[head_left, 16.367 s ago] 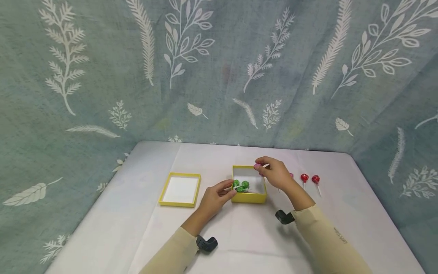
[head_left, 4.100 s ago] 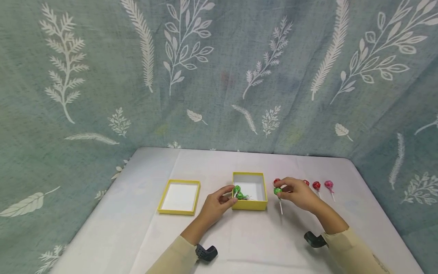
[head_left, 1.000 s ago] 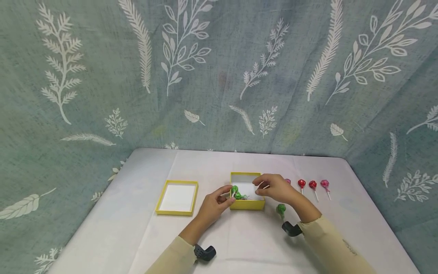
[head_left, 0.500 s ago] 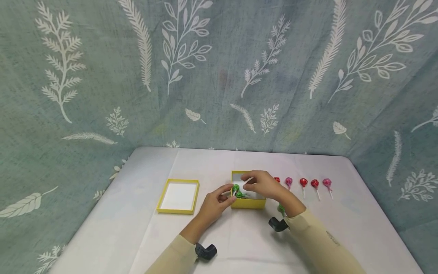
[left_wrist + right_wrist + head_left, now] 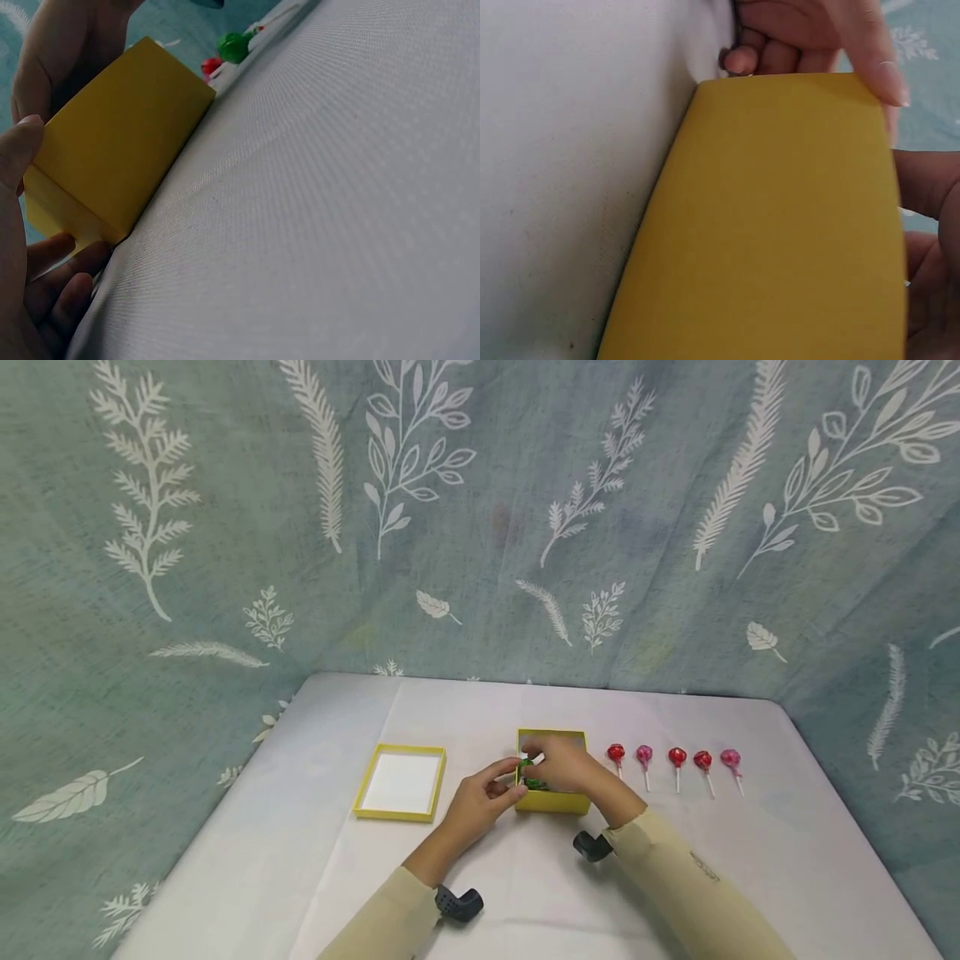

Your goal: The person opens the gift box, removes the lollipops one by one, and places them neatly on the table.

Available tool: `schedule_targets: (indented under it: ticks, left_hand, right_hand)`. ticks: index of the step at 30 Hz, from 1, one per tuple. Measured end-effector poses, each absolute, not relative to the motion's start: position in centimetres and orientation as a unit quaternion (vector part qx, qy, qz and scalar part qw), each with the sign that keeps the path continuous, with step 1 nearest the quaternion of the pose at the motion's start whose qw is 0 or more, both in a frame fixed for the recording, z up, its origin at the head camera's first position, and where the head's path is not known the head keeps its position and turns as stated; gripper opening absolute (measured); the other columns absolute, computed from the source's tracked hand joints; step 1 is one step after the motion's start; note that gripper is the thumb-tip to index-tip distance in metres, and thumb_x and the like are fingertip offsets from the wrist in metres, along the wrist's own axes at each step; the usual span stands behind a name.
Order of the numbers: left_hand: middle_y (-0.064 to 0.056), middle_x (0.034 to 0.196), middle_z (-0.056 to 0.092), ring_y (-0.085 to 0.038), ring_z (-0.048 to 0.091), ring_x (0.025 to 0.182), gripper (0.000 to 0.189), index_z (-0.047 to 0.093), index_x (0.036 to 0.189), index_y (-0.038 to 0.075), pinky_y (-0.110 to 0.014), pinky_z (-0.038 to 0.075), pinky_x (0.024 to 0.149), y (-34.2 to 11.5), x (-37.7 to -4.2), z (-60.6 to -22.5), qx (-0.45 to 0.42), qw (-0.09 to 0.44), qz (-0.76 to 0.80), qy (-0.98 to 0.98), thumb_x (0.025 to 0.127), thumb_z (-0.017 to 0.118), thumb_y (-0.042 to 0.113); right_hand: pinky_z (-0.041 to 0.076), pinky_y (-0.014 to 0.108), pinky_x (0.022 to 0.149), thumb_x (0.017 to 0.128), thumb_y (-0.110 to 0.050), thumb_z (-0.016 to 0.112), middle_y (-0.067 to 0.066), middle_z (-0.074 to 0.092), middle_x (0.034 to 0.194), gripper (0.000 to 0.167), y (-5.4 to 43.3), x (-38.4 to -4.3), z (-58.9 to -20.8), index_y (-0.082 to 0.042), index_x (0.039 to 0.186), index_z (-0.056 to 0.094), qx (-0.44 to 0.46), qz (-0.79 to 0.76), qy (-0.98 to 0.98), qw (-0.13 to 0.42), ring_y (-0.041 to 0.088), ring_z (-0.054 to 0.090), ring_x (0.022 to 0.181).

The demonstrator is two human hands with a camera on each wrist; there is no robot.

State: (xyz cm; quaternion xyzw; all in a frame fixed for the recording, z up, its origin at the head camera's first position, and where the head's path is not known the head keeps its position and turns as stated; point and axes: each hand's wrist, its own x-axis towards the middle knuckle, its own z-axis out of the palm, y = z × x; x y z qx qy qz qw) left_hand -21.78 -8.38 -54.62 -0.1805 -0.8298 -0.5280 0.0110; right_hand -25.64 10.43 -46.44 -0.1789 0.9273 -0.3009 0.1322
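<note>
A yellow open-topped box (image 5: 552,802) stands on the table with green lollipops (image 5: 536,784) inside at its left. My left hand (image 5: 474,803) holds the box's left side, thumb at the near corner and other fingers along the wall, as the right wrist view also shows on the yellow wall (image 5: 772,210). Over the rim reaches my right hand (image 5: 564,766), fingers down inside at the green lollipops; I cannot tell if they pinch one. Another green lollipop (image 5: 233,47) lies right of the box in the left wrist view, hidden by the right forearm in the head view.
Right of the box, several lollipops lie in a row, among them a red one (image 5: 616,752) and a pink one (image 5: 731,758). To the left lies the shallow yellow-rimmed lid (image 5: 393,816), white inside. A patterned cloth (image 5: 480,527) hangs behind the white table (image 5: 525,893).
Red and pink lollipops from the box side now form a row at right. One green lollipop was set down right of the box. My right hand has since moved left, into the box.
</note>
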Motion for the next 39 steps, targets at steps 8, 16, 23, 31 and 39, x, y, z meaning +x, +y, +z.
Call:
schedule_targets:
  ticks: [8, 16, 23, 31, 39]
  left_hand:
    - [0.001, 0.128, 0.062, -0.007, 0.066, 0.089, 0.055, 0.057, 0.136, 0.026, -0.027, 0.053, 0.068, -8.2, -22.0, -54.7, -0.176, 0.014, -0.517, -0.838, 0.088, 0.068, 0.049]
    - [0.000, 0.129, 0.062, -0.007, 0.067, 0.087, 0.053, 0.057, 0.136, 0.027, -0.027, 0.054, 0.068, -8.4, -22.1, -54.8, -0.177, 0.018, -0.521, -0.835, 0.088, 0.068, 0.048]
    - [0.002, 0.129, 0.061, -0.007, 0.067, 0.086, 0.053, 0.058, 0.136, 0.022, -0.027, 0.054, 0.068, -8.1, -22.1, -54.8, -0.184, 0.022, -0.526, -0.830, 0.089, 0.068, 0.046]
    - [0.000, 0.129, 0.062, -0.007, 0.067, 0.085, 0.052, 0.059, 0.135, 0.027, -0.027, 0.054, 0.067, -8.1, -21.9, -54.8, -0.181, 0.020, -0.527, -0.830, 0.088, 0.068, 0.048]
    - [-0.003, 0.128, 0.062, -0.009, 0.066, 0.085, 0.055, 0.059, 0.135, 0.022, -0.027, 0.054, 0.067, -8.0, -22.1, -54.8, -0.176, 0.018, -0.528, -0.831, 0.088, 0.069, 0.049]
  right_hand:
    - [0.052, 0.040, 0.077, 0.091, -0.031, 0.069, 0.004, 0.068, 0.099, 0.039, 9.9, -26.5, -47.4, -0.004, 0.118, 0.066, -0.170, -0.247, 0.940, 0.162, 0.018, 0.062, 0.086]
    - [0.050, 0.044, 0.081, 0.091, -0.032, 0.064, 0.004, 0.068, 0.104, 0.031, 9.2, -27.2, -48.5, -0.009, 0.111, 0.068, -0.157, -0.218, 0.953, 0.136, 0.021, 0.061, 0.092]
    - [0.049, 0.045, 0.085, 0.089, -0.031, 0.066, 0.003, 0.068, 0.105, 0.026, 9.5, -27.6, -49.0, -0.012, 0.106, 0.071, -0.148, -0.223, 0.956, 0.122, 0.023, 0.061, 0.098]
    - [0.052, 0.042, 0.081, 0.091, -0.032, 0.066, 0.003, 0.068, 0.105, 0.036, 9.8, -27.2, -47.9, -0.012, 0.121, 0.067, -0.126, -0.253, 0.955, 0.085, 0.020, 0.062, 0.094]
    - [0.052, 0.038, 0.070, 0.093, -0.025, 0.062, 0.006, 0.067, 0.101, 0.034, 10.9, -27.3, -46.0, -0.010, 0.124, 0.063, -0.096, -0.339, 0.935, 0.050, 0.016, 0.062, 0.079]
